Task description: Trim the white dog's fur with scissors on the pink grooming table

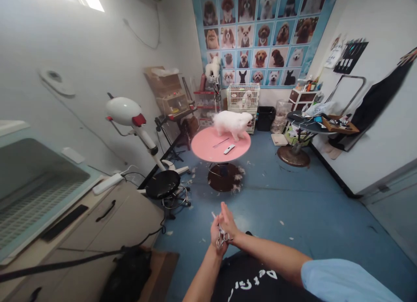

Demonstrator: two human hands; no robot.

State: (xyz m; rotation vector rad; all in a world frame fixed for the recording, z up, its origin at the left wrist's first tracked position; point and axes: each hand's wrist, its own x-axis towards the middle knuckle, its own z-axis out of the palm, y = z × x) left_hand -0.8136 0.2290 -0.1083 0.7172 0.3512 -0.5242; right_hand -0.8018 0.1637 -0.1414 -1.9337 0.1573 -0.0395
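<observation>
My left hand [215, 235] and my right hand [228, 224] are brought together low in the middle of the view. A pair of metal scissors [223, 239] lies between them, finger rings toward me and a blade tip poking out past the left fingers. The left fingers curl round the scissors. My right fingers are stretched out and lean against the left hand, whose palm they partly hide. Ahead, apart from both hands, a white dog [230, 122] stands on a round pink table [203, 148]. White clippers [229, 149] and a thin comb [220, 142] lie before it.
A black stool [163, 184] and a white standing dryer [124, 111] are left of the table. Cabinets [114, 217] line the left side. Another dog sits in a wire cage [243, 96] behind. A dark side table [304, 119] and a person's dark-clothed limb [368, 100] are right.
</observation>
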